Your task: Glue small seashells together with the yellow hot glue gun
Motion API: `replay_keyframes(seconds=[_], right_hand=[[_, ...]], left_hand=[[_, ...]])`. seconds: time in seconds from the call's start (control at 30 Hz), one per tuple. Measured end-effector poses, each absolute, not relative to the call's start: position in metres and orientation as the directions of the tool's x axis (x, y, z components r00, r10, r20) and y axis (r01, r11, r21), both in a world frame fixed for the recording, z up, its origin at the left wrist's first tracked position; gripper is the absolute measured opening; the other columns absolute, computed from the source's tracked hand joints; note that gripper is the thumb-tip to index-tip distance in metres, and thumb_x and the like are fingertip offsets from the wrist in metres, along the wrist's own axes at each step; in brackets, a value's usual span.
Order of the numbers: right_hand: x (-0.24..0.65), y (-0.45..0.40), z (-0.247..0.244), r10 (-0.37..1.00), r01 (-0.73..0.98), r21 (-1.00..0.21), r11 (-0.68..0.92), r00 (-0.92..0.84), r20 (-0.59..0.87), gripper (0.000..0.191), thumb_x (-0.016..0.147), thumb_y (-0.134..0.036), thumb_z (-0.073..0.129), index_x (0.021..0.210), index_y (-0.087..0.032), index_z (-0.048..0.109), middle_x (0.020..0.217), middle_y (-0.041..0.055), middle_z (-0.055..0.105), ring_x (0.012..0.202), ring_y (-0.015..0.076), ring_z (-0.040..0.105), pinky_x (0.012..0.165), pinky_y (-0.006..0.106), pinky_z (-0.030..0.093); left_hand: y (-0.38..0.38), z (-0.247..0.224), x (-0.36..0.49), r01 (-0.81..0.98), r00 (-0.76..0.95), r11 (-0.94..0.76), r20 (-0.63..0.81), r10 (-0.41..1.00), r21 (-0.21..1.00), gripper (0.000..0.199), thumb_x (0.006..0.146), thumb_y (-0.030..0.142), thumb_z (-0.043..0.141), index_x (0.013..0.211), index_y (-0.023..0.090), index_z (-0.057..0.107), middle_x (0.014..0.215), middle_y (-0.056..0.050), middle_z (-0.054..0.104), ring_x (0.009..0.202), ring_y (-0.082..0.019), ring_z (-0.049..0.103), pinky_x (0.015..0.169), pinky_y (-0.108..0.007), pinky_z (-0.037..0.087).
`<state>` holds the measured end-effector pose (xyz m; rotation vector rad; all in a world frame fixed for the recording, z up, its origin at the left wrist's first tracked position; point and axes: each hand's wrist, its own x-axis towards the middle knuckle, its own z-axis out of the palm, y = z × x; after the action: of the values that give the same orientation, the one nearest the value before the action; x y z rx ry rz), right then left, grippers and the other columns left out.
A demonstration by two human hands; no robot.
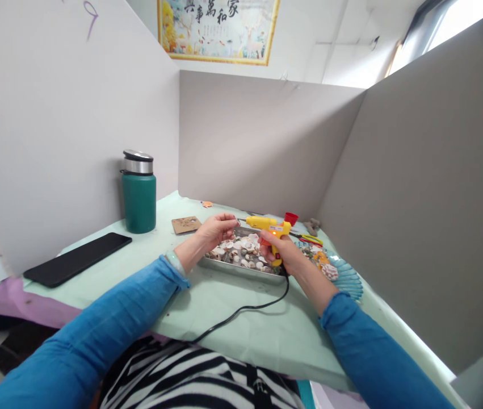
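Note:
A yellow hot glue gun (262,222) is gripped in my right hand (282,253), with a small orange light showing on its body. Its nozzle points left and meets the fingertips of my left hand (219,230). Those fingers are pinched around something small that I cannot make out. Beneath both hands lies a metal tray (241,269) filled with many small shells (245,245). From the gun's handle a black cord (247,308) runs down over the table's front edge.
At the left stand a green bottle (139,201) and a black phone-like slab (79,258). Brown card (185,225) lies behind my left wrist. To the right are a blue shell-shaped dish (347,277), scissors with yellow-red handles (311,240) and a red cup (291,218). Grey partitions (262,142) enclose the table.

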<state>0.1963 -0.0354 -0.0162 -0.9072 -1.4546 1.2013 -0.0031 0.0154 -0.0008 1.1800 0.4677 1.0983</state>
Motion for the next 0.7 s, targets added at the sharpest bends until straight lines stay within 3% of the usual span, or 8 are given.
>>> replay_keyframes(seconds=[0.7], right_hand=[[0.1946,-0.0385,-0.0138,0.952,-0.02,-0.974,0.228,-0.207,0.227,0.035,0.07,-0.051,0.062,0.068,-0.016,0.055,0.048,-0.0025,0.055,0.032,0.0046,0.037,0.033,0.018,0.033]], left_hand=[[0.0143,-0.0002,-0.0026,-0.405,0.403,-0.078,0.255,0.879,0.911,0.025,0.059,0.016,0.073,0.075,0.011,0.055,0.054,0.004,0.05,0.04,-0.003,0.044,0.045,-0.019,0.04]])
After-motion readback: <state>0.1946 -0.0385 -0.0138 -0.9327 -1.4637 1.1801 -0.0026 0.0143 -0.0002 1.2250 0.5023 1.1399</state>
